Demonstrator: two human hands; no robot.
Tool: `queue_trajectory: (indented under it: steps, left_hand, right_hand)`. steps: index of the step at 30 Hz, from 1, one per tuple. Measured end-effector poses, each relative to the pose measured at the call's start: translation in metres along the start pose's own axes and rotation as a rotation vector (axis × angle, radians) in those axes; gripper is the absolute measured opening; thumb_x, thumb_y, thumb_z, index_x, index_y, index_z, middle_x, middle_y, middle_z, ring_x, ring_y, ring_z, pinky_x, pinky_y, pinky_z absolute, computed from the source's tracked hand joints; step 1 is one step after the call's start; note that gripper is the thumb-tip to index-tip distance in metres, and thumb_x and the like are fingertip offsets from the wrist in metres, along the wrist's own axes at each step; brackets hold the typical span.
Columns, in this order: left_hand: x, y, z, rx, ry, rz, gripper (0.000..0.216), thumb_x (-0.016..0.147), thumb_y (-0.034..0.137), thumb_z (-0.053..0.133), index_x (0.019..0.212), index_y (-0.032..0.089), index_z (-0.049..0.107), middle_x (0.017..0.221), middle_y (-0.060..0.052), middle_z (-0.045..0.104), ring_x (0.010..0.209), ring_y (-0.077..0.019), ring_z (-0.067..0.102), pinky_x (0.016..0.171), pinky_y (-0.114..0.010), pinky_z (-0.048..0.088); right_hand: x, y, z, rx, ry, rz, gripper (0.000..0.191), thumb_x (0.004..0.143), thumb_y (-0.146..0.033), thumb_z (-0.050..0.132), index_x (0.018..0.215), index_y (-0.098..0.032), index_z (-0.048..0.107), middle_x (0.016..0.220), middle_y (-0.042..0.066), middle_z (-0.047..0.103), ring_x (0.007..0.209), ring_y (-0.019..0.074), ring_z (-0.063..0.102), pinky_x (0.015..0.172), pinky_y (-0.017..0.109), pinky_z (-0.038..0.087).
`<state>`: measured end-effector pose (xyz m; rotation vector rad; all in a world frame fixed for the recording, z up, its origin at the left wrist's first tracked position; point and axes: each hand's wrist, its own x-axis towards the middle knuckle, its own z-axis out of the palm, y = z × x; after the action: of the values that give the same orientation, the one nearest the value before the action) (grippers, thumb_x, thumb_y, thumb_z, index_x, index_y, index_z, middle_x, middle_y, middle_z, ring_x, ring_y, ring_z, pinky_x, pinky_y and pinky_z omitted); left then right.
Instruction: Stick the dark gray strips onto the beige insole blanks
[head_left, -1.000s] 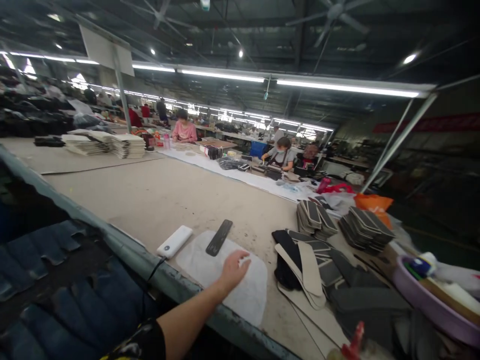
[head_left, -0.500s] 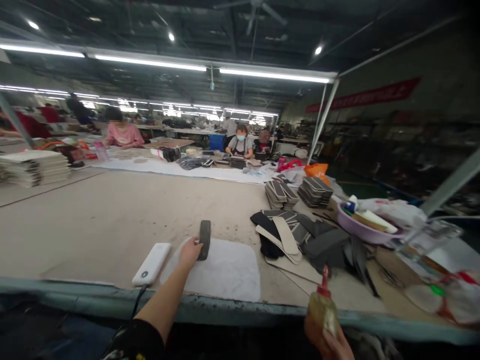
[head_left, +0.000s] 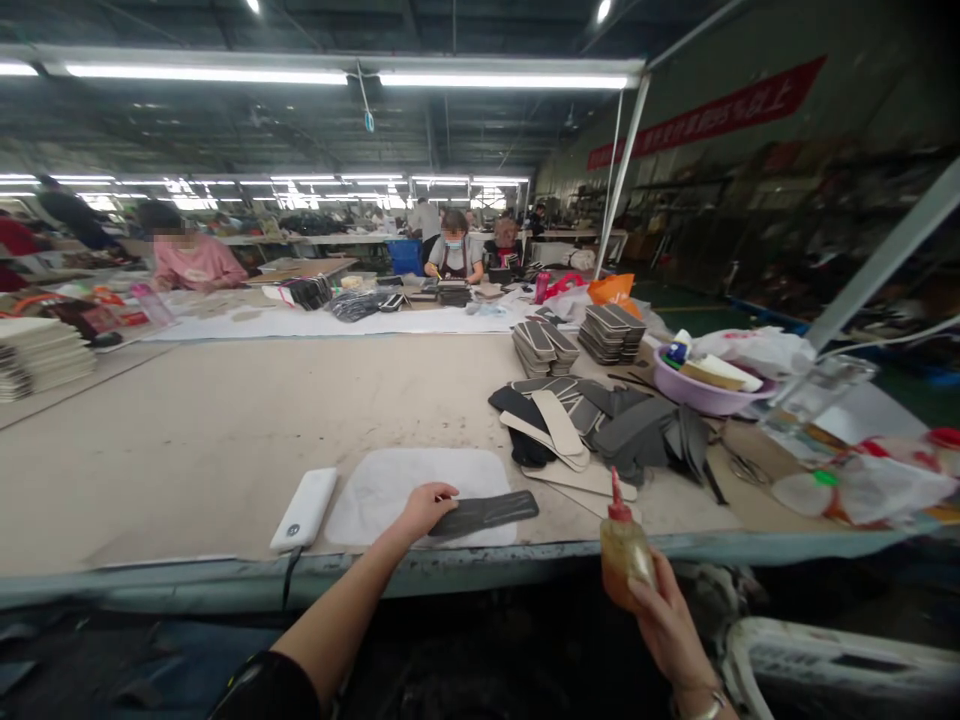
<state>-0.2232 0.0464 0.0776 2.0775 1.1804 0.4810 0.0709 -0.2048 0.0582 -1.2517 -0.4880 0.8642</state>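
Observation:
My left hand (head_left: 429, 510) pinches the left end of a dark grey strip (head_left: 495, 512), which has faint lighter streaks along its face. The strip lies crosswise over a white sheet (head_left: 367, 487) with rounded corners, its far end pointing right past the sheet's edge. In front of the table edge, my right hand (head_left: 660, 605) is wrapped around a squeeze bottle (head_left: 624, 560) with a red nozzle and amber liquid inside. The bottle stands roughly upright, nozzle up. To the right of the sheet lies a heap of dark grey and beige cut pieces (head_left: 555, 425).
A white power bank (head_left: 306, 508) with a black cable lies left of the sheet. Stacked pieces (head_left: 611, 333) and a purple basin (head_left: 705, 395) stand at the right, scissors (head_left: 746, 468) near them. Across the table (head_left: 225, 430) a masked person (head_left: 455, 260) works.
The strip has swung from upright to lying crosswise, pointing right, and my left hand has shifted right with it. The right hand still holds the bottle. The camera view has tilted down.

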Motion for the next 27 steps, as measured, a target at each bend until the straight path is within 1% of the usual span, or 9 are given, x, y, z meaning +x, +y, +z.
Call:
queue_trajectory:
  steps: [3,5,10,13,17,19,23,25,27]
  left_hand:
    - [-0.011,-0.011,0.003,0.067,0.109,0.04,0.025,0.078,0.027,0.052,0.096,0.016,0.065,0.104,-0.009,0.06,0.097,-0.0203,0.054,0.092,-0.035,0.041]
    - [-0.025,-0.02,-0.001,0.115,0.151,0.106,0.024,0.08,0.028,0.051,0.098,0.017,0.064,0.111,-0.01,0.055,0.106,-0.0214,0.049,0.097,-0.037,0.036]
    - [-0.061,-0.043,-0.016,0.334,0.138,0.438,0.022,0.082,0.024,0.051,0.1,0.02,0.063,0.103,-0.008,0.056,0.098,-0.0198,0.051,0.088,-0.036,0.043]
    - [-0.068,-0.05,-0.02,0.362,0.094,0.525,0.021,0.085,0.023,0.048,0.099,0.02,0.064,0.101,-0.007,0.058,0.093,-0.0174,0.051,0.083,-0.032,0.045]
    - [-0.066,-0.052,-0.016,0.364,0.087,0.537,0.02,0.086,0.024,0.047,0.094,0.019,0.065,0.089,-0.006,0.06,0.085,-0.0155,0.052,0.079,-0.029,0.045]
    - [-0.064,-0.051,-0.014,0.367,0.093,0.515,0.02,0.086,0.025,0.047,0.091,0.019,0.065,0.085,-0.005,0.059,0.082,-0.0149,0.052,0.078,-0.028,0.045]
    - [-0.062,-0.049,-0.011,0.345,0.105,0.488,0.02,0.086,0.028,0.049,0.083,0.017,0.065,0.085,-0.006,0.058,0.083,-0.015,0.052,0.077,-0.027,0.045]
    - [-0.063,-0.049,-0.01,0.332,0.117,0.49,0.02,0.086,0.028,0.048,0.082,0.017,0.065,0.089,-0.006,0.059,0.084,-0.015,0.052,0.079,-0.027,0.045]
    - [-0.063,-0.049,-0.009,0.328,0.126,0.492,0.02,0.086,0.027,0.047,0.084,0.017,0.064,0.091,-0.006,0.06,0.084,-0.0147,0.053,0.08,-0.027,0.044]
  right_hand:
    - [-0.004,-0.004,-0.001,0.001,0.032,0.059,0.061,0.06,-0.034,0.072,0.117,-0.028,0.05,0.121,0.006,0.056,0.113,0.0274,0.049,0.095,0.039,0.039]
    - [-0.007,-0.008,-0.001,-0.017,0.039,0.089,0.064,0.06,-0.034,0.072,0.119,-0.027,0.048,0.122,0.006,0.055,0.115,0.0268,0.047,0.098,0.04,0.035]
    - [-0.018,-0.002,0.015,-0.145,0.047,0.075,0.063,0.061,-0.034,0.073,0.117,-0.028,0.045,0.121,0.001,0.051,0.111,0.0229,0.048,0.099,0.04,0.032]
    - [-0.026,0.009,0.042,-0.106,0.056,0.126,0.056,0.062,-0.037,0.073,0.111,-0.028,0.047,0.116,0.0,0.053,0.105,0.0204,0.05,0.094,0.036,0.038]
    - [-0.033,0.016,0.085,0.031,-0.001,0.271,0.05,0.07,-0.044,0.064,0.114,-0.029,0.046,0.117,0.002,0.053,0.103,0.0205,0.052,0.079,0.031,0.047]
    - [-0.034,0.017,0.1,0.049,-0.035,0.338,0.047,0.072,-0.047,0.061,0.112,-0.027,0.048,0.117,0.004,0.053,0.098,0.0211,0.055,0.069,0.03,0.05]
    - [-0.032,0.022,0.113,0.008,-0.085,0.385,0.05,0.074,-0.048,0.058,0.115,-0.024,0.044,0.115,0.01,0.054,0.083,0.0225,0.06,0.057,0.032,0.05]
    - [-0.03,0.027,0.114,-0.037,-0.083,0.363,0.056,0.071,-0.045,0.061,0.119,-0.023,0.04,0.113,0.011,0.056,0.08,0.0236,0.061,0.055,0.034,0.05]
    - [-0.028,0.032,0.115,-0.065,-0.097,0.344,0.061,0.069,-0.042,0.064,0.121,-0.023,0.038,0.113,0.011,0.056,0.083,0.0247,0.061,0.059,0.036,0.051]
